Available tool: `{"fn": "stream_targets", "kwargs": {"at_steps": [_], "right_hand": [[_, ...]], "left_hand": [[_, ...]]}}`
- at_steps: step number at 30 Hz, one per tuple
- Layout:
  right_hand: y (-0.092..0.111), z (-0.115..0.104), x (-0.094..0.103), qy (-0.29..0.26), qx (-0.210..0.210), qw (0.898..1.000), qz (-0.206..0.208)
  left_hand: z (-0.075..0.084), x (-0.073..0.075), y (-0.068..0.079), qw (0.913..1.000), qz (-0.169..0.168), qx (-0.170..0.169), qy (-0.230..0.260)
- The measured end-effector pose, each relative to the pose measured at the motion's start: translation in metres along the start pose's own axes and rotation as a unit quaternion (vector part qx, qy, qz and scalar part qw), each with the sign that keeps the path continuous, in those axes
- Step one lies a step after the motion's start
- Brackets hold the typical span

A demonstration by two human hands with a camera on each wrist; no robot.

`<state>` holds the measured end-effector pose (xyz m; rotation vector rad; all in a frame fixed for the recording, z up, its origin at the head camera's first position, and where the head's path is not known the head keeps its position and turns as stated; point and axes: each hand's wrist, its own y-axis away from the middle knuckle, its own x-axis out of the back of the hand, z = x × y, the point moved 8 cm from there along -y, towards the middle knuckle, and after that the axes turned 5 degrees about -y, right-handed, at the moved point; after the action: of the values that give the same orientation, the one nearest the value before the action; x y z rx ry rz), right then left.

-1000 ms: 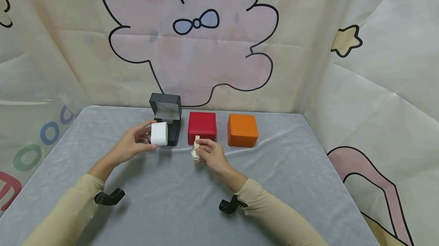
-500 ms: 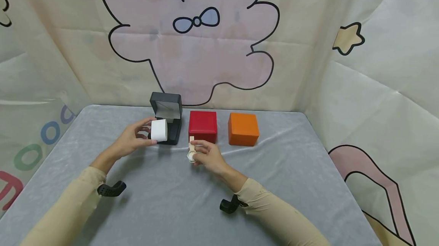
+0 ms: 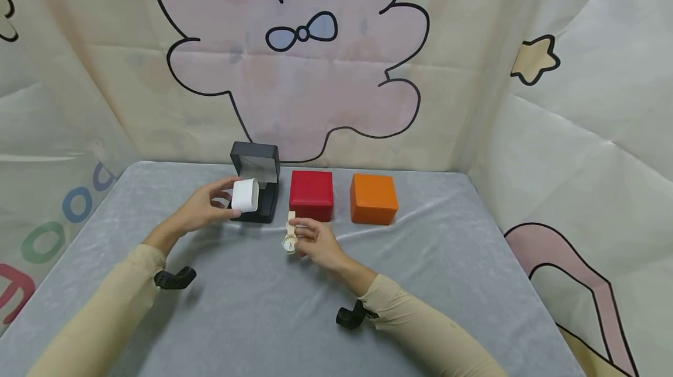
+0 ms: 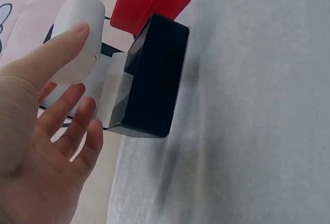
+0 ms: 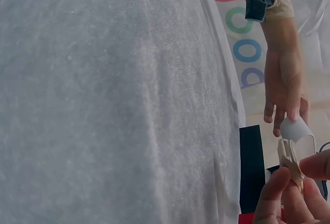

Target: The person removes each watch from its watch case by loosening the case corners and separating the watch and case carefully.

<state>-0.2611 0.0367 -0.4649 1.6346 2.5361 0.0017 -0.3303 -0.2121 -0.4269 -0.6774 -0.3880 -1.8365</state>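
Note:
In the head view, my left hand (image 3: 202, 208) pinches a white watch cushion (image 3: 245, 196) between thumb and fingers, above the front of a black watch box (image 3: 269, 204). That box stands with its lid up, showing a pale lining. In the left wrist view the thumb lies along the cushion (image 4: 82, 38), while several fingers spread free below it. My right hand (image 3: 321, 244) pinches a cream-strapped wristwatch (image 3: 290, 241) by its side; the watch hangs lengthwise with its round white dial facing up, in front of the red box.
A closed red box (image 3: 311, 191) sits right of the black one, and a closed orange box (image 3: 374, 199) stands further right. All three line the back of a table under grey cloth (image 3: 263, 318). Printed curtains (image 3: 462, 73) rise behind and at both sides.
My left hand lifts the cushion slightly and tilts it, so its open end shows more. My right hand moves the watch a little left and turns its dial into view.

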Motion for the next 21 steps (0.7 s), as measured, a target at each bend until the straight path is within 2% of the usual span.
{"fn": "stream_targets", "kwargs": {"at_steps": [6,13,21], "right_hand": [[-0.002,0.001,-0.001,0.018,0.005,1.000,-0.016],[-0.005,0.005,-0.009,0.042,0.010,0.998,-0.040],[-0.014,0.006,-0.021,0.070,0.004,0.996,-0.057]], "left_hand": [[0.003,0.001,-0.007,1.0000,-0.008,-0.001,-0.004],[0.002,0.000,-0.012,0.9994,-0.028,0.001,-0.017],[0.000,0.003,-0.015,0.9991,-0.033,0.008,-0.027]]}}
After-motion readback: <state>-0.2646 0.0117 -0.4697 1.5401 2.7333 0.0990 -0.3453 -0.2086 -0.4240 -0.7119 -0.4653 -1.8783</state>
